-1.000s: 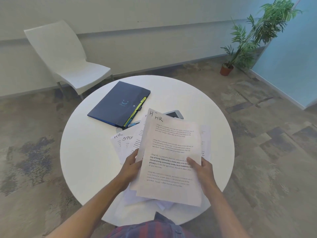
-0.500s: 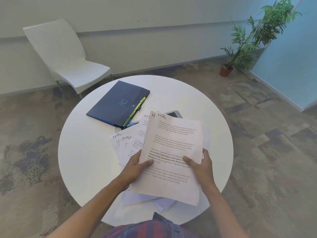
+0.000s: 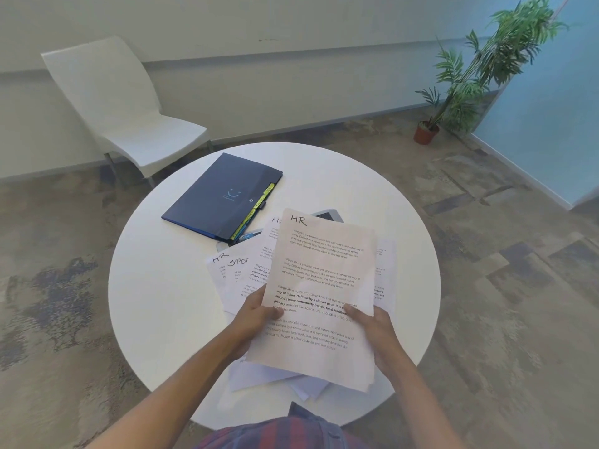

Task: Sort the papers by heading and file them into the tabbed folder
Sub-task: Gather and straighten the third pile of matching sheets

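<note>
Chair (image 3: 129, 118): white, empty, at far left beyond the round white counter (image 3: 155, 306).
Tabbed folder (image 3: 220, 196): dark blue, lying closed and flat on the counter's far-left part, yellow-green tabs along its right edge. It looks stiffer than the sheets — best taken by a long edge, clear of the tabs.
Loose papers (image 3: 227, 270): fanned on the counter just in front of the folder, headings "HR" and "SPOR…" showing, the rest of that word covered. Light and limp; likely to slide over one another, so square them before lifting.
Left hand (image 3: 256, 315): grips the left edge of the raised sheets, thumb on top, fingers hidden beneath.
HR sheets (image 3: 324, 286): held above the counter between both hands, top page headed "HR", at least one more page behind. Thin paper — it will sag if held by one corner, so a two-sided pinch near mid-height suits it.
Right hand (image 3: 376, 328): pinches the right edge, thumb on the text.
Potted plant (image 3: 479, 72): on the floor, far right.
</note>
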Motion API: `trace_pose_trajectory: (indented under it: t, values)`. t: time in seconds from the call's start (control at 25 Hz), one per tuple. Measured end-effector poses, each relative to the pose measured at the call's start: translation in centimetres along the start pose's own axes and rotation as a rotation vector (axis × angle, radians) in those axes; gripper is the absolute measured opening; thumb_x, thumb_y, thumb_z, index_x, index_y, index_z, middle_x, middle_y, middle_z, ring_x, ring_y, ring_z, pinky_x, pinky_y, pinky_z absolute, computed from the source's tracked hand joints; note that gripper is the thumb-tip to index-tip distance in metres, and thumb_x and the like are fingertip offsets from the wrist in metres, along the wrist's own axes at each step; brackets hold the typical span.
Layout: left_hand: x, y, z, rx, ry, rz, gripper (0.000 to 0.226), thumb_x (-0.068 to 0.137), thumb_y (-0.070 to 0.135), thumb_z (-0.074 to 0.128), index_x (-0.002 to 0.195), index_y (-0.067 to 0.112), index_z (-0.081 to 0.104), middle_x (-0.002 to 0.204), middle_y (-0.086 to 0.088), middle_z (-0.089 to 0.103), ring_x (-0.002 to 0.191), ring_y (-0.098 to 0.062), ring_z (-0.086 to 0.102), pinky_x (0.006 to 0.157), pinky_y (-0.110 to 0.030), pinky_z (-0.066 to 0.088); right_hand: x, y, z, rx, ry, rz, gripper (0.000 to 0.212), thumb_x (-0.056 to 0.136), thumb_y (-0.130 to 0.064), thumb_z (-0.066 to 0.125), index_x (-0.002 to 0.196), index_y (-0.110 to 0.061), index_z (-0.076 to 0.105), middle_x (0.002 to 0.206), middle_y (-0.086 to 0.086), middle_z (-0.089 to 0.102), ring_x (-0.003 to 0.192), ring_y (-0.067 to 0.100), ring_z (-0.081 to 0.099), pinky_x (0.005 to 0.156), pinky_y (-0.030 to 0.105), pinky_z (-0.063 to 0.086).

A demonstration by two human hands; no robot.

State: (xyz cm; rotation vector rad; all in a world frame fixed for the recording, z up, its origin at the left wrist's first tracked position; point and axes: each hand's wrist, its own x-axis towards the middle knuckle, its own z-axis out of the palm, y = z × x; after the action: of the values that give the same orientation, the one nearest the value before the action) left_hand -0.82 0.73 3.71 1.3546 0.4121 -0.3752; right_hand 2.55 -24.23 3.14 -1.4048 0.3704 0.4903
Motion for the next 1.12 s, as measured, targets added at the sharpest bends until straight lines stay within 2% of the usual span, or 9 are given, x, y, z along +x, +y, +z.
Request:
trace_pose_trajectory:
  t: [0.12,0.2,0.32,0.4,0.48,0.56,0.72,0.96,1.12]
  values:
    - [1.6,-0.8,-0.3,0.091,0.126,-0.026,0.031,0.088,0.000,0.058,0.110,0.020,0.066,0.102,-0.001,0.077,0.093,-0.023,0.072,0.069,-0.027,0.055,0.2,0.6,-0.2,-0.110,0.120,-0.082,0.018,0.093,-0.013,0.068,0.111,-0.012,0.072,0.106,0.005,0.078,0.097,0.025,0.074,0.085,0.040,0.059]
    - [3.3,-1.5,-1.3,0.336,0.309,-0.042,0.025,0.093,0.018,0.059,0.118,0.019,0.061,0.108,-0.002,0.072,0.105,-0.026,0.065,0.076,-0.030,0.050,0.4,0.7,-0.6,-0.154,0.161,-0.121,0.015,0.094,-0.015,0.068,0.108,-0.017,0.073,0.107,0.001,0.077,0.098,0.021,0.072,0.082,0.033,0.057]
    - [5.6,-2.9,-3.2,0.790,0.515,-0.115,0.056,0.095,0.036,0.057,0.142,0.008,0.041,0.138,-0.014,0.051,0.128,-0.032,0.047,0.101,-0.042,0.041,0.4,0.9,-1.5,-0.172,0.200,-0.146,0.013,0.094,-0.017,0.068,0.106,-0.022,0.072,0.108,-0.002,0.076,0.100,0.019,0.071,0.085,0.033,0.056]
    - [6.7,-3.6,-3.9,1.037,0.557,-0.149,0.068,0.093,0.048,0.055,0.143,0.005,0.036,0.143,-0.015,0.042,0.133,-0.032,0.040,0.103,-0.045,0.038,0.5,1.0,-2.2,-0.183,0.230,-0.146,0.018,0.094,-0.018,0.068,0.112,-0.018,0.072,0.109,-0.002,0.076,0.102,0.021,0.071,0.092,0.040,0.056]
    - [7.7,-3.8,-4.2,1.163,0.572,-0.158,0.078,0.088,0.062,0.054,0.141,0.007,0.037,0.144,-0.014,0.041,0.133,-0.031,0.038,0.103,-0.046,0.037,0.5,1.2,-2.8,-0.187,0.252,-0.140,0.023,0.094,-0.019,0.069,0.116,-0.015,0.072,0.109,-0.002,0.076,0.103,0.023,0.071,0.096,0.044,0.055]
    - [8.6,-3.6,-4.2,1.213,0.566,-0.165,0.085,0.083,0.071,0.055,0.139,0.010,0.041,0.142,-0.012,0.041,0.134,-0.030,0.037,0.103,-0.046,0.035,0.6,1.2,-3.3,-0.184,0.270,-0.133,0.023,0.093,-0.020,0.069,0.116,-0.015,0.072,0.107,-0.004,0.077,0.102,0.022,0.071,0.094,0.043,0.055]
    - [9.4,-3.7,-3.9,1.226,0.588,-0.150,0.090,0.078,0.070,0.062,0.140,0.009,0.040,0.141,-0.013,0.039,0.131,-0.030,0.036,0.102,-0.045,0.036,0.6,1.3,-3.8,-0.177,0.288,-0.125,0.019,0.093,-0.019,0.070,0.112,-0.019,0.072,0.103,-0.007,0.077,0.099,0.020,0.072,0.090,0.040,0.057]
    - [10.7,-3.0,-4.2,1.251,0.579,-0.147,0.101,0.079,0.081,0.047,0.148,0.009,0.030,0.154,-0.016,0.028,0.141,-0.033,0.025,0.110,-0.051,0.030,1.3,1.2,-3.6,-0.184,0.291,-0.137,0.023,0.092,-0.017,0.070,0.115,-0.014,0.072,0.105,-0.004,0.077,0.101,0.022,0.072,0.089,0.039,0.057]
    - [12.4,-1.7,-4.2,1.304,0.540,-0.155,0.107,0.075,0.082,0.053,0.150,0.010,0.027,0.156,-0.015,0.026,0.145,-0.032,0.020,0.114,-0.052,0.023,2.1,0.5,-2.9,-0.202,0.256,-0.133,0.022,0.093,-0.016,0.070,0.114,-0.013,0.073,0.107,-0.001,0.077,0.102,0.023,0.072,0.096,0.046,0.055]
